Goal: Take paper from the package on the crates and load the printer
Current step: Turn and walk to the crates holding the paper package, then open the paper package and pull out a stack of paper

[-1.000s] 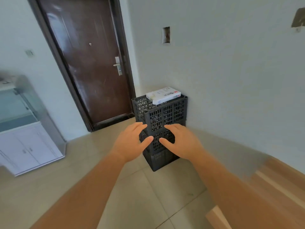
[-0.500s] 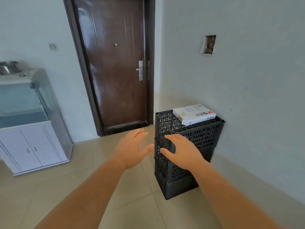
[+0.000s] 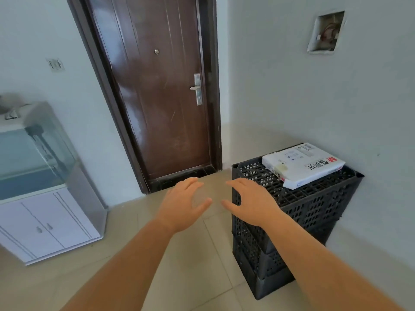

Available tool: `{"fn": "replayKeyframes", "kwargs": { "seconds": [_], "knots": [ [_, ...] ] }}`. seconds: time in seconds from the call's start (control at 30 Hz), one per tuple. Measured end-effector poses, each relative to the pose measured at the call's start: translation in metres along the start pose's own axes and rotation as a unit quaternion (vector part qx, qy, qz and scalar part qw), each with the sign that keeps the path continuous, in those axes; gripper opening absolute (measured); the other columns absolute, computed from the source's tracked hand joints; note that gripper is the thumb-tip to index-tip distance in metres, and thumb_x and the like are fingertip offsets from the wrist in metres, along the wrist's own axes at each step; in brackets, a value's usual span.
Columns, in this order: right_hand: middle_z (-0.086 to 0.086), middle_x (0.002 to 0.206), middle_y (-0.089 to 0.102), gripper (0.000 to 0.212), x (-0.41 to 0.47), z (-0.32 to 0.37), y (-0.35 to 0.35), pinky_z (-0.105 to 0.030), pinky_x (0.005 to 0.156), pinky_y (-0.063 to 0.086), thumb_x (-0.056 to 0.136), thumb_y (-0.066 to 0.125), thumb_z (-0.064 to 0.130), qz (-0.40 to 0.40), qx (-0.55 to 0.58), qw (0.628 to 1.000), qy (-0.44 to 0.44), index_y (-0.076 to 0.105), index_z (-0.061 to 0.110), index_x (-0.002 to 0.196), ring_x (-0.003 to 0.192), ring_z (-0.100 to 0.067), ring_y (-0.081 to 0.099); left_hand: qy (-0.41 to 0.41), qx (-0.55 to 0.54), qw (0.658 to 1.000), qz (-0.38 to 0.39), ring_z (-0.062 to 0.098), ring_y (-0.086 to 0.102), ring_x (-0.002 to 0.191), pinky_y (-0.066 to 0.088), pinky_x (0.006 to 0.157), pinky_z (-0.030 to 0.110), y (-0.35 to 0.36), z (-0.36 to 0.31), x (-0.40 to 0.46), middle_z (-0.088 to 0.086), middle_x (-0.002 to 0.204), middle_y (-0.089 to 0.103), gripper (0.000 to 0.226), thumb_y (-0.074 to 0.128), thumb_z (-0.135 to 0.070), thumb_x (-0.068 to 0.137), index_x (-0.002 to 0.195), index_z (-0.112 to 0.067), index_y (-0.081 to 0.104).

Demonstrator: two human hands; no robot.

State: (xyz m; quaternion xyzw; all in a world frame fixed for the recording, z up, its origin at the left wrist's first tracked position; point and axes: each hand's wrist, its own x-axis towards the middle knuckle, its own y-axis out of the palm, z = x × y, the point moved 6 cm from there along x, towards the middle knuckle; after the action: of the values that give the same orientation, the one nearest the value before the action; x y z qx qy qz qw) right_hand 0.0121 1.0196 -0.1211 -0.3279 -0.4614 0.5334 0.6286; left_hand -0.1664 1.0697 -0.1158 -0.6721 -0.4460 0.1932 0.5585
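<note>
A white wrapped paper package (image 3: 303,164) lies flat on top of a stack of black plastic crates (image 3: 314,207) against the right wall. My right hand (image 3: 251,202) hovers with fingers spread over the near left corner of the top crate, short of the package. My left hand (image 3: 183,204) is held out beside it over the floor, palm down, fingers apart, holding nothing. No printer is in view.
A dark brown door (image 3: 157,90) is shut straight ahead. A glass tank on a white cabinet (image 3: 42,218) stands at the left. The floor (image 3: 125,254) is beige tile. A wall recess (image 3: 325,32) with wires sits above the crates.
The crates and package have come nearer and shifted right in view. Both hands stay stretched out, empty, now level with the top crate.
</note>
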Motion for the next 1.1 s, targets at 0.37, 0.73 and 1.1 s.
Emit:
{"fn": "replayKeyframes", "kwargs": {
  "seconds": [0.37,0.73,1.1],
  "knots": [
    [0.007,0.140,0.049,0.060,0.157,-0.083,0.012,-0.035,0.103,0.039,0.087,0.050,0.058,-0.013,0.026,0.999,0.023,0.043,0.030,0.139,0.127,-0.013,0.044,0.021,0.021,0.999,0.027,0.012,0.028,0.138,0.029,0.112,0.047,0.030,0.035,0.186,-0.008,0.150,0.037,0.069,0.035,-0.069,0.083,0.139,-0.028,0.042],
    [0.005,0.142,0.050,0.059,0.183,-0.223,0.001,-0.039,0.102,0.041,0.085,0.050,0.059,-0.083,-0.017,0.964,0.251,0.046,0.031,0.137,0.128,-0.018,0.045,0.230,-0.049,0.964,0.125,0.013,0.025,0.140,0.019,0.113,0.032,0.138,-0.025,0.356,-0.004,0.153,0.033,0.061,0.044,-0.058,0.090,0.141,-0.025,0.041],
    [0.008,0.148,0.042,0.064,0.152,-0.236,0.008,-0.038,0.106,0.038,0.086,0.050,0.058,-0.151,-0.039,0.840,0.519,0.040,0.030,0.142,0.136,-0.014,0.035,0.463,-0.123,0.846,0.233,0.013,0.030,0.137,0.029,0.113,0.041,0.214,-0.080,0.424,-0.006,0.152,0.034,0.065,0.045,-0.061,0.088,0.142,-0.026,0.038]
  ]
}}
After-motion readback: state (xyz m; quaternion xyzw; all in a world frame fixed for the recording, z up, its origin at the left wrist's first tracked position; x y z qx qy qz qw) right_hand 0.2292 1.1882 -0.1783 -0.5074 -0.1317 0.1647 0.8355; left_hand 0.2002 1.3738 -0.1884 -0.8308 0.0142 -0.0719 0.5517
